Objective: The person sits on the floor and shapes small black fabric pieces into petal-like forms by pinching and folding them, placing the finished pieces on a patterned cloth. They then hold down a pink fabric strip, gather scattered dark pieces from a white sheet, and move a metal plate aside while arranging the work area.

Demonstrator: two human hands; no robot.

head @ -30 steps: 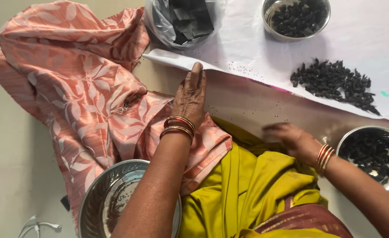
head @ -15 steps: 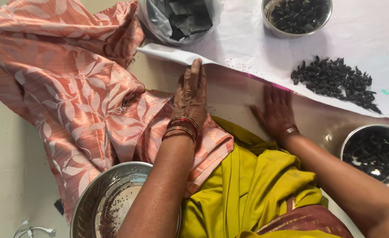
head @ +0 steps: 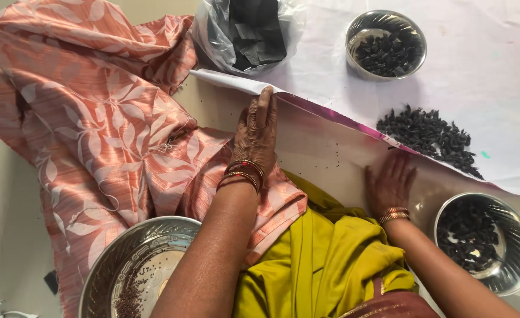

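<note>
Both hands lie flat on the floor with fingers stretched out and grasping nothing: the left hand (head: 257, 132) rests with its fingertips touching the folded edge of the white sheet (head: 478, 65), and the right hand (head: 389, 184) lies palm down just below that same edge, further along it. On the sheet stands a small steel bowl (head: 385, 44) holding dark, shrivelled pieces, and below it, near the sheet's edge, a loose pile of the same dark pieces (head: 428, 134) lies straight on the white surface. At the sheet's upper left corner sits a clear plastic bag (head: 242, 32), open at the top, with flat black pieces inside. Off the sheet, just beside the right forearm, a second steel bowl (head: 487, 242) holds more of the dark pieces gathered in its bottom. At the lower left, partly under the left forearm, a wide steel plate (head: 133, 268) carries a scatter of small brownish seeds. A peach cloth with a leaf pattern (head: 95, 129) spreads across the floor on the left, and a yellow-green garment (head: 325, 259) covers the person's lap between the arms. Tiny dark specks dot the bare floor near the hands.
</note>
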